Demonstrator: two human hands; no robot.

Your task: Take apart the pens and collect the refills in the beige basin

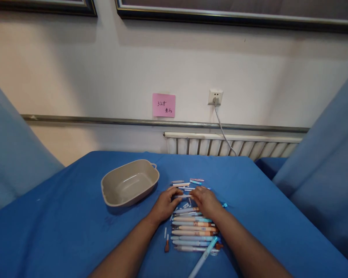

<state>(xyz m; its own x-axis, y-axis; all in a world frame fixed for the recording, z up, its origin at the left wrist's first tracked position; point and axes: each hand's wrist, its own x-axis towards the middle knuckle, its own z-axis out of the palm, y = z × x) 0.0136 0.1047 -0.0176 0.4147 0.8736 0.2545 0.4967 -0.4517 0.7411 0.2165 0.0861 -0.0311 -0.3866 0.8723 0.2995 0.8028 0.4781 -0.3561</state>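
Observation:
My left hand (166,204) and my right hand (205,201) meet over a blue table (75,216), fingers pinched on the two ends of a thin pale pen part (183,196). Below them lies a row of several pens (193,227) in pastel colours, side by side. Small loose pen parts (188,182) are scattered just beyond my fingers. One light blue pen (203,258) lies slanted at the near end of the row.
A beige oval basin (129,183) with nothing in it stands left of my hands. Behind the table are a white wall, a pink note (163,105), a socket with a plugged cable (215,97) and a radiator (229,146). Blue cloth hangs at both sides.

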